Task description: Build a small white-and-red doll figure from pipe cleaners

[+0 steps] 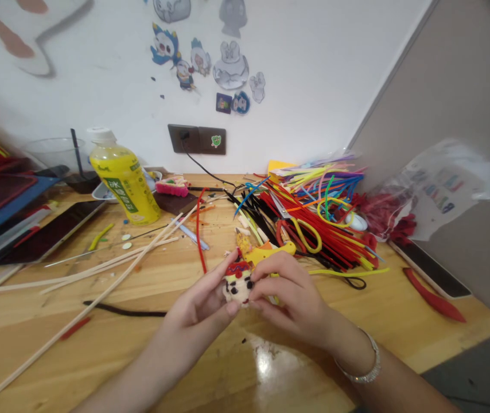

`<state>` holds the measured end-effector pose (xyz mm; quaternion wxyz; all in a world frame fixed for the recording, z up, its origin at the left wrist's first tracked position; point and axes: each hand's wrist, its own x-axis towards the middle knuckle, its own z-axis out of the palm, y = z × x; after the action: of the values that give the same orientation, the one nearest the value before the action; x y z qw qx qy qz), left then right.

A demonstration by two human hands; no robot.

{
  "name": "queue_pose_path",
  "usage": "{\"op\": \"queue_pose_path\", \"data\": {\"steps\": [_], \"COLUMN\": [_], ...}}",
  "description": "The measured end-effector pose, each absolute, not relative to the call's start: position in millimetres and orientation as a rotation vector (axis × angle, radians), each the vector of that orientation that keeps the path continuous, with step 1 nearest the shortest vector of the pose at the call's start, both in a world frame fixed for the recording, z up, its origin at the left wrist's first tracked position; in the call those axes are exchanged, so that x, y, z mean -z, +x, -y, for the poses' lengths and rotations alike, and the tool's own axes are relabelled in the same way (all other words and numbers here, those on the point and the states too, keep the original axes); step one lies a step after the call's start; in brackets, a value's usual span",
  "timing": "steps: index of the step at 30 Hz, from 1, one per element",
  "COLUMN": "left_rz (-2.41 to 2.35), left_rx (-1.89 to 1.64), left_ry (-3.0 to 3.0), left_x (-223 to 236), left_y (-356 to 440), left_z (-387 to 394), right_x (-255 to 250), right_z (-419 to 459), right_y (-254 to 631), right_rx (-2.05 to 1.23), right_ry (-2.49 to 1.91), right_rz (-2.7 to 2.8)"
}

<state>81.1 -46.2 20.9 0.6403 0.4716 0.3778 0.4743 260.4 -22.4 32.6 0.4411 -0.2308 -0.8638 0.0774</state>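
Left hand (197, 312), right hand (290, 295) — fingers (271, 279) pinching small cream figure (237, 288), red-topped, black-dotted.

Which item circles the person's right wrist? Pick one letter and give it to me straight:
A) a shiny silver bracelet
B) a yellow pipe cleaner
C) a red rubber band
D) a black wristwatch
A. A shiny silver bracelet circles the wrist behind the right hand, whose fingers grip a small cream-coloured figure with a red top.
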Motion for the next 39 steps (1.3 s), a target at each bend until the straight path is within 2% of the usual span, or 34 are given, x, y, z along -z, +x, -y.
{"op": "queue_pose_path", "data": {"steps": [32, 39], "left_rz": [-0.982, -0.958], "left_rx": [-1.191, -1.169], "left_ry": [1.130, 1.107], "left_x": [-17.6, -19.3], "left_y": [84.4, 82.4], "left_z": [44.3, 43.5], "right_x": [-33.2, -36.4], "right_z": [22.1, 23.1], "right_y": [261.1, 262.6], "right_rx": [-0.089, -0.297], "right_ry": [-0.594, -0.591], "right_rz": [2.191, 2.127]}}
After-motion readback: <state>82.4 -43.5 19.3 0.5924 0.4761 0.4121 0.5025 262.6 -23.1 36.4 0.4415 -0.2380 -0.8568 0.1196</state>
